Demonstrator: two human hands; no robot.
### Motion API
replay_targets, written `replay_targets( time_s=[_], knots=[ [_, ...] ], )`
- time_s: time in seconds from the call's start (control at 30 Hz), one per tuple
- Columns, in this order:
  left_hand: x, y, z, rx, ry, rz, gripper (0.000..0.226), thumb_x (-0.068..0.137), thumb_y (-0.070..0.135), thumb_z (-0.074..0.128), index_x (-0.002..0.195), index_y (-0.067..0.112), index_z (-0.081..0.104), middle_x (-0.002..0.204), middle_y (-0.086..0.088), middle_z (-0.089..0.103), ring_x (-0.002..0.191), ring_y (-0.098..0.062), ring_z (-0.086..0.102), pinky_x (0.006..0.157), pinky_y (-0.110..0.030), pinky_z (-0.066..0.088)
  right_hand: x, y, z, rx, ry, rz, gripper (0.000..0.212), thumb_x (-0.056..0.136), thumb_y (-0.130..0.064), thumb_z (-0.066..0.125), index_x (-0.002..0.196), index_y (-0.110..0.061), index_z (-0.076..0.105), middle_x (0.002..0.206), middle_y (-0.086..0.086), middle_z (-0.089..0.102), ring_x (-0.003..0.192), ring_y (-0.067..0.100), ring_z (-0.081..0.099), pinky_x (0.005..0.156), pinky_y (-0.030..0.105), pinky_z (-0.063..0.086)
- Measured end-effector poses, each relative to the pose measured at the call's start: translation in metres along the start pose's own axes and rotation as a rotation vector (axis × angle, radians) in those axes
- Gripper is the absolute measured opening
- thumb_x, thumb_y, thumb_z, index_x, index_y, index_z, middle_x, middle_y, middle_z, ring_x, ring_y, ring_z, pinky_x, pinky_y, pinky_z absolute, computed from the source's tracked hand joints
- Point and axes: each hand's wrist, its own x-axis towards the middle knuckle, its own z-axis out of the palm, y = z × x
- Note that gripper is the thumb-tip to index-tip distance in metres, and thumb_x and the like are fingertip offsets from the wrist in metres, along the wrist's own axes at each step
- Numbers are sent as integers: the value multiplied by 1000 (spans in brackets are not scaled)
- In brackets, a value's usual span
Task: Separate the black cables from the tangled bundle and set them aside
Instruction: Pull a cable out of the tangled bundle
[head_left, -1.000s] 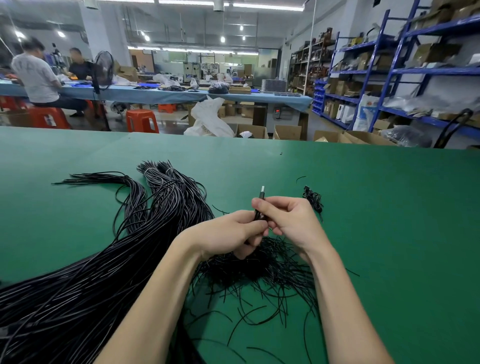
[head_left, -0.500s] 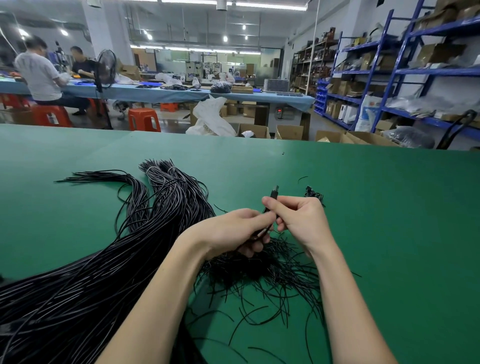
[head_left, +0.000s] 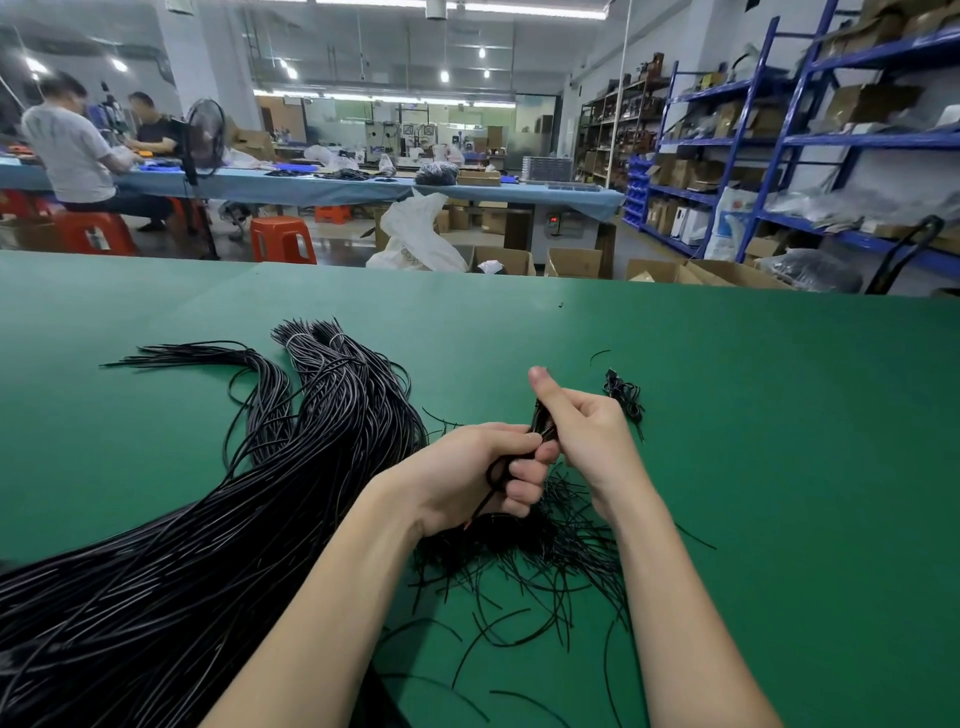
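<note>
Green table (head_left: 779, 467) carries, left of the two hands, one long thick bundle (head_left: 218, 545) of black cables, too many to count. At the middle, the left hand (head_left: 478, 473) and right hand (head_left: 582, 421) both curl around one black cable (head_left: 540, 418), above one tangled heap (head_left: 545, 551) of thin strands. Right of the hands lies one small knotted cable piece (head_left: 623, 396).

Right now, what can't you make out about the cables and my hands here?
- Cable end in the right hand, head view: hidden by the fingers, so its connector can't be seen.
- Left hand: its grip hides how many strands it holds.
- Big bundle: cut off by the left and bottom edges.
- Small pile: too small to count.
</note>
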Motion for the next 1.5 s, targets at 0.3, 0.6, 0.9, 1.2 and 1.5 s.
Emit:
replay_targets(
  time_s=[0.3, 0.6, 0.9, 1.2, 1.5],
  knots=[
    [4, -5, -4, -71, 161, 116, 27, 107, 21, 39, 83, 16, 49, 66, 6, 32, 57, -11, 33, 54, -21, 31, -1, 2, -15, 179, -192, 154, 28, 92, -47, 69, 92, -20, 75, 82, -5, 70, 62, 9, 53, 51, 17, 41],
    [10, -13, -13, 56, 469, 205, 24, 108, 16, 36, 86, 16, 45, 63, 7, 35, 54, -9, 34, 49, -19, 31, -7, 8, -21, -391, -287, 49, 12, 88, -37, 76, 96, -28, 79, 94, -10, 78, 81, 2, 68, 73, 18, 51],
    [7, -9, -23, -272, 463, 272, 22, 109, 12, 36, 97, 6, 54, 68, 3, 41, 56, -8, 29, 45, -17, 28, -13, 3, -6, -906, -308, 44, 7, 76, -45, 84, 74, -45, 76, 82, -21, 74, 89, 4, 66, 85, 29, 53],
    [14, -17, -29, 223, 643, 315, 25, 107, 15, 34, 94, 13, 56, 68, 8, 39, 49, -5, 34, 46, -17, 34, -10, -4, -31, -448, -21, -36, 7, 83, -33, 78, 76, -32, 78, 71, -21, 73, 60, -8, 64, 62, 15, 44],
    [19, -24, -20, 879, 792, 366, 30, 107, 22, 38, 79, 17, 47, 74, -2, 59, 61, -11, 45, 61, -30, 36, -14, -11, 11, 134, 102, -148, 11, 90, -7, 72, 84, -15, 71, 76, -4, 74, 60, 17, 73, 50, 25, 55]
  ],
)
